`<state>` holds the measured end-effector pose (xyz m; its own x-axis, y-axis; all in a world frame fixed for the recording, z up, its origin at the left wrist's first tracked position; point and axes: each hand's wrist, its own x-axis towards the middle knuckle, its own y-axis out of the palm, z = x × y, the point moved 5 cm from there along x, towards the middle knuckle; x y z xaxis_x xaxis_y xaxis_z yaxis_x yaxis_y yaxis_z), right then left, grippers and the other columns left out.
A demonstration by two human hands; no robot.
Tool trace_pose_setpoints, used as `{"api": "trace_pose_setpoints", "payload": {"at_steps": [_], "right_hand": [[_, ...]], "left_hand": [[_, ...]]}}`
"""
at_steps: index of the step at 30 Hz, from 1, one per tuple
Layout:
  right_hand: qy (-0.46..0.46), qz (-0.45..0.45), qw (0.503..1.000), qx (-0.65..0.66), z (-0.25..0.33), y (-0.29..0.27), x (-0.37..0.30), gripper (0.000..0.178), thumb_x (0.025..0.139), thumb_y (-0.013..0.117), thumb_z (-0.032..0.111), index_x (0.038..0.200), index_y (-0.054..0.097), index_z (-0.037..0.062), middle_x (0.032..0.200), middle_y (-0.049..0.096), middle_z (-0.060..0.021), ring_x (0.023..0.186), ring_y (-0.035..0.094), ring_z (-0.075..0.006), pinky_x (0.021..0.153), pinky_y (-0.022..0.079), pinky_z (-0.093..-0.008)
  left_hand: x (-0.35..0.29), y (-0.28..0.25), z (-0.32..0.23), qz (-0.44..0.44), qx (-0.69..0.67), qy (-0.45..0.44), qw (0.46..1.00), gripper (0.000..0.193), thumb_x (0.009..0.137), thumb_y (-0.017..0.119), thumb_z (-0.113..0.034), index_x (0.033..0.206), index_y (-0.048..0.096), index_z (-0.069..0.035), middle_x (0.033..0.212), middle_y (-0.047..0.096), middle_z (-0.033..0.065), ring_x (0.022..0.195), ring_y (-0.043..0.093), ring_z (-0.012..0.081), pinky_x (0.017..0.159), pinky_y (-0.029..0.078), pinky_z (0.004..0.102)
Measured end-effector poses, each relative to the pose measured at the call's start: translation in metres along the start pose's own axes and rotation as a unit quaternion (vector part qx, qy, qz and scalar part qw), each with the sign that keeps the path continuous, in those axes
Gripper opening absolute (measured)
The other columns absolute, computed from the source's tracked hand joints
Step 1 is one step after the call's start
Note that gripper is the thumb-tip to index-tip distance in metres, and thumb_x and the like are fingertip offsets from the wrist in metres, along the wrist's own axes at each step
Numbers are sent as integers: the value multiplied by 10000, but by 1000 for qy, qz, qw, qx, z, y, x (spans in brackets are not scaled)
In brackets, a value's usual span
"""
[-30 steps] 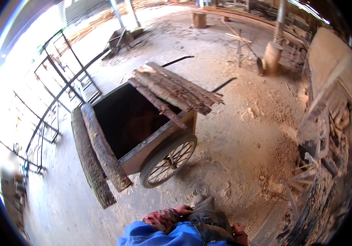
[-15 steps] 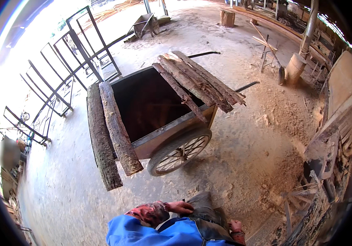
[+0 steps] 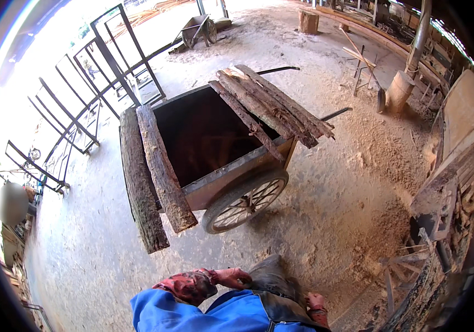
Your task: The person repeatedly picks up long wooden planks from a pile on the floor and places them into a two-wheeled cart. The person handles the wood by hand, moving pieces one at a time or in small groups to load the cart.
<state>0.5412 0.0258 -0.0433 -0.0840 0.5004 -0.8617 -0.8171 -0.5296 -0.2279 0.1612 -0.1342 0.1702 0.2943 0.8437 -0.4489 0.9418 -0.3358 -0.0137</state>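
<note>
My left hand [image 3: 233, 278], below a red patterned sleeve, hangs beside my dark trouser leg. Its fingers are loosely bent and I see nothing in them. Over by the other hip, my right hand [image 3: 315, 302] is curled closed, with no object showing. Ahead of both hands stands a metal handcart [image 3: 231, 177] with a spoked wheel [image 3: 246, 202]. Two bark-covered slabs, an outer slab [image 3: 140, 182] and an inner slab [image 3: 165, 171], lie across its left end. Several rough bark strips [image 3: 267, 110] rest across the right end. Neither hand touches the cart.
Black metal frames [image 3: 121, 72] stand at the far left, and a wheelbarrow [image 3: 195, 29] is farther back. Sawdust [image 3: 369, 205] covers the floor on the right. Along the right side are a log stump [image 3: 399, 91], a post [image 3: 420, 39] and piled scrap wood [image 3: 461, 193].
The cart and slabs sit slightly higher and farther right in view. My left hand has shifted a little left, its fingers more bent. My right hand stays low by my hip.
</note>
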Motion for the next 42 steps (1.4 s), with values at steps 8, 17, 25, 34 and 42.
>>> {"api": "trace_pose_setpoints", "payload": {"at_steps": [8,17,25,34,42], "right_hand": [[-52,-21,997,50,-22,3,-1,173,733,575,164,704,583,-7,615,590,-101,481,562,-192,443,474,-306],[-42,-31,997,58,-34,4,-15,178,738,573,181,705,586,6,609,588,-89,503,570,-180,456,471,-308],[-86,-81,993,-27,-64,-10,3,195,734,575,197,765,628,12,650,622,-85,554,596,-156,501,482,-293],[-39,-148,988,-10,-56,-21,-29,197,736,609,234,738,642,40,602,614,-57,547,590,-123,523,484,-273],[-42,-145,988,32,-72,-34,-25,183,756,599,216,766,642,38,617,609,-48,539,581,-124,512,487,-266]], "left_hand": [[-5,8,-21,8,83,25,996,457,618,644,-141,1036,520,-3,908,577,119,876,542,223,792,427,332],[5,9,-24,98,138,-26,985,576,655,665,-137,1185,464,-35,1040,590,140,976,562,227,855,441,343],[17,10,4,106,1,-35,994,561,681,672,-93,1191,454,-5,1088,573,134,973,563,202,845,458,314],[42,18,6,157,-41,-113,980,507,748,611,33,1220,431,-8,1100,567,86,1005,539,147,873,441,285],[60,29,-28,213,-207,-129,946,378,790,576,-53,1144,468,23,1036,563,137,942,550,197,782,476,316]]}}
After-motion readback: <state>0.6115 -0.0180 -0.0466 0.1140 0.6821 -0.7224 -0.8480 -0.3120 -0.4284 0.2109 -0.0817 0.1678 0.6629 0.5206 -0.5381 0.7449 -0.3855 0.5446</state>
